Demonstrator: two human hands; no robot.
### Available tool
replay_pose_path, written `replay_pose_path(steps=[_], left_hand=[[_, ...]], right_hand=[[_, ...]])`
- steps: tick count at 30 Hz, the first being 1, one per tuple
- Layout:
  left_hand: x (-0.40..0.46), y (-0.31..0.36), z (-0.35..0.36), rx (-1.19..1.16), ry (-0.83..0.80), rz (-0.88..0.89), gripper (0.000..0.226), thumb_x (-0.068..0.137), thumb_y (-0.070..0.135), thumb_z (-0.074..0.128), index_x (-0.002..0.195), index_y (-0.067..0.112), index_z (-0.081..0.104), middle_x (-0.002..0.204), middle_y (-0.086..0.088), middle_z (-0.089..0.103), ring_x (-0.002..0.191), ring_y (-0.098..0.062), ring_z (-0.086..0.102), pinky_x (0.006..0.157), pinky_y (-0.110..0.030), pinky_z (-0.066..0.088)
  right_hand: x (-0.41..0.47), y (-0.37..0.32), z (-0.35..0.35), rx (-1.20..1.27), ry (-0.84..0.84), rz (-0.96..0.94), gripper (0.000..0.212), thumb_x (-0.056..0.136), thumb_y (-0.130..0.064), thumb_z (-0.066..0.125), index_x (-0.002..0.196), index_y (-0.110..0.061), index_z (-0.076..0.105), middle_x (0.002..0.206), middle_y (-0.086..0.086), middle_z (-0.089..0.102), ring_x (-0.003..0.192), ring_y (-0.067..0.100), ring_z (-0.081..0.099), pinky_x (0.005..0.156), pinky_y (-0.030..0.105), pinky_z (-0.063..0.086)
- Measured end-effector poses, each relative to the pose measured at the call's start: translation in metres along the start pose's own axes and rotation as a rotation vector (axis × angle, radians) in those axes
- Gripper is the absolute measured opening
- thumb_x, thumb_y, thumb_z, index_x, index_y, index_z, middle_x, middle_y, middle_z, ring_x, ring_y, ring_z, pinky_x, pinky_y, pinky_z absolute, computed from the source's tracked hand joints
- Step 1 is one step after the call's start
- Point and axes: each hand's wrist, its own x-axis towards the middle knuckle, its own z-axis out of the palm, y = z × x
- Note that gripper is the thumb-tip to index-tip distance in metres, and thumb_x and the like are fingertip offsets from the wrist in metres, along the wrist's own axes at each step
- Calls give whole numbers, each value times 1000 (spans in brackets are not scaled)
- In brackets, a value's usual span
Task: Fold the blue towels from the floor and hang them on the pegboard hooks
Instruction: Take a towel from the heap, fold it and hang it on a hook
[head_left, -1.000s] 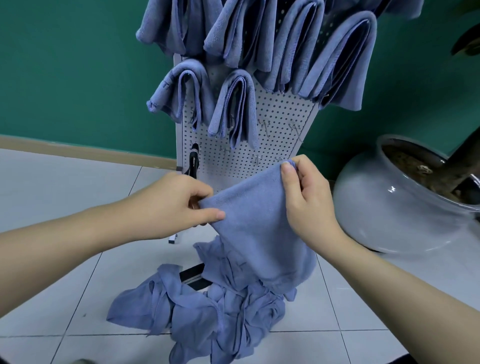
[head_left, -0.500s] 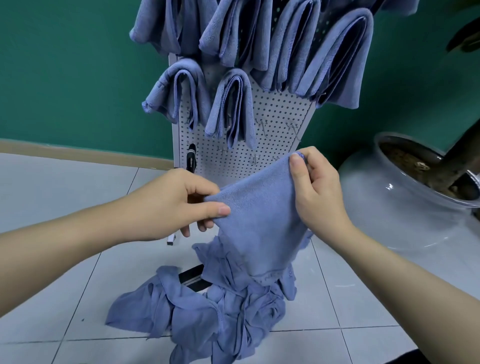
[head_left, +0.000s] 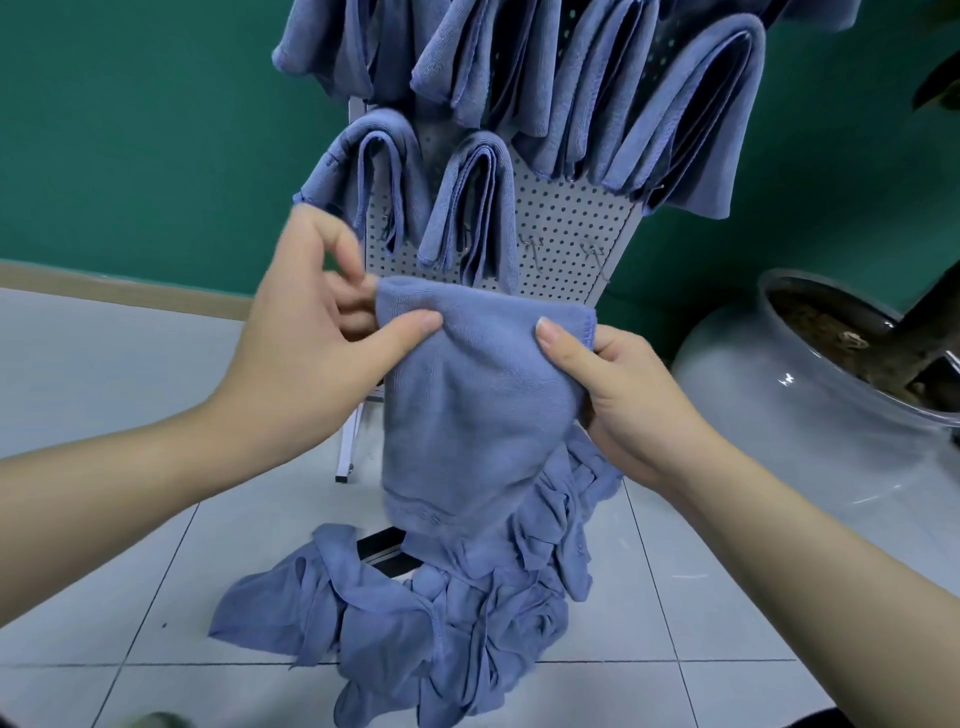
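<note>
I hold a folded blue towel (head_left: 467, 405) in the air in front of the white pegboard (head_left: 566, 234). My left hand (head_left: 317, 338) pinches its top left corner between thumb and fingers. My right hand (head_left: 618, 395) grips its top right edge, thumb on the front. The towel hangs down to a crumpled pile of blue towels (head_left: 426, 613) on the floor. Several folded blue towels (head_left: 597, 93) hang on the pegboard's hooks above; two bare hooks (head_left: 589, 254) show at the lower right of the board.
A large grey plant pot (head_left: 810, 426) with soil and a trunk stands on the right, close to the pegboard. The green wall (head_left: 130, 130) runs behind. White floor tiles (head_left: 104, 374) spread to the left. The pegboard's stand leg (head_left: 345, 452) reaches the floor under my left hand.
Both hands have raised the towel and levelled its top edge. My right hand dropped lower and my left hand shifted its pinch to the top corner.
</note>
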Motion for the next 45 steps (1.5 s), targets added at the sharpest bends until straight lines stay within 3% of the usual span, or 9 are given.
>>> replay_pose_path(steps=[7,12,18,27,30,34,37,42,45], left_hand=[[-3,-12,7,53,-247,-407,34,73,24,88,105,20,77,97,8,80,98,-12,76,79,-23,61],[-17,-31,13,157,-120,-445,47,64,44,89,96,11,77,93,-14,76,86,-33,75,71,-61,57],[-20,-26,24,197,77,-400,39,75,29,89,70,11,55,56,14,53,55,-6,48,51,-21,39],[-29,-12,35,129,107,-316,27,80,24,87,83,7,66,72,-7,70,65,-15,65,68,-40,58],[-35,-7,36,79,24,-270,10,87,13,77,94,21,74,88,7,78,89,-9,75,87,-36,61],[-45,-1,39,-13,-104,-217,48,81,8,49,118,26,73,113,17,75,109,-2,69,91,-26,59],[-45,-2,40,-18,-90,-156,43,95,-2,53,123,23,73,121,13,72,116,-6,66,88,-28,61],[-38,-1,38,18,-11,-174,15,88,21,75,100,29,74,99,9,67,79,-8,68,52,-18,50],[-34,-4,37,94,14,-164,21,82,30,80,95,25,65,96,8,63,78,-9,60,60,-30,52]], right_hand=[[2,6,11,-27,67,-12,32,95,-27,69,108,1,76,107,20,77,97,29,73,85,46,60],[-4,23,24,-194,162,-49,52,94,-38,76,91,13,68,74,22,61,72,17,52,66,36,41],[-12,27,40,-201,172,-92,72,91,-48,73,76,18,47,68,9,41,68,20,37,63,40,34],[-14,30,56,-140,182,-113,84,84,-63,69,89,19,55,74,38,56,63,35,54,70,48,52],[-15,27,58,-118,193,-108,81,88,-61,67,97,19,55,92,47,54,86,61,62,75,79,44],[-14,22,57,-157,205,-148,75,91,-61,61,98,14,59,94,46,55,89,61,59,77,78,47],[-14,19,57,-190,195,-179,68,94,-58,57,96,9,62,91,45,54,80,58,56,77,76,48],[-20,16,58,-230,152,-227,37,108,-34,54,85,-12,74,82,28,66,70,31,59,76,55,56],[-25,10,61,-254,101,-252,42,108,-38,51,77,-13,65,68,3,56,69,9,49,64,34,44]])
